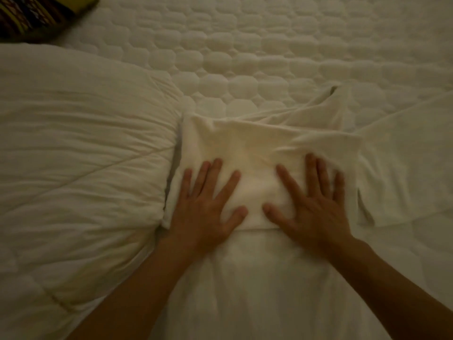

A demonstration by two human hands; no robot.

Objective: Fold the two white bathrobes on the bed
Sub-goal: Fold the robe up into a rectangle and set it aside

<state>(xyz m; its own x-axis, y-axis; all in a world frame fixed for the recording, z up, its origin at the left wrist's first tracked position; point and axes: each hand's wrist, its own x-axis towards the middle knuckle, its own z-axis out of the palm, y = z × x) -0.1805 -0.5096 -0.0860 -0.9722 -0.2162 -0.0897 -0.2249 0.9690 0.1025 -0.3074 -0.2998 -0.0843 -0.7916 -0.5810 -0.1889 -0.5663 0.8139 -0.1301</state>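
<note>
Quilted mattress [245, 57] under and beyond the folded bathrobe [245, 148]. Duvet [73, 143] touches the bathrobe's left edge. Loose white cloth [404, 168] just right of it. Left hand [203, 207] and right hand [311, 207] press flat on its near half, fingers spread, gripping nothing. Patterned cushion [31, 15] well apart, far left.
</note>
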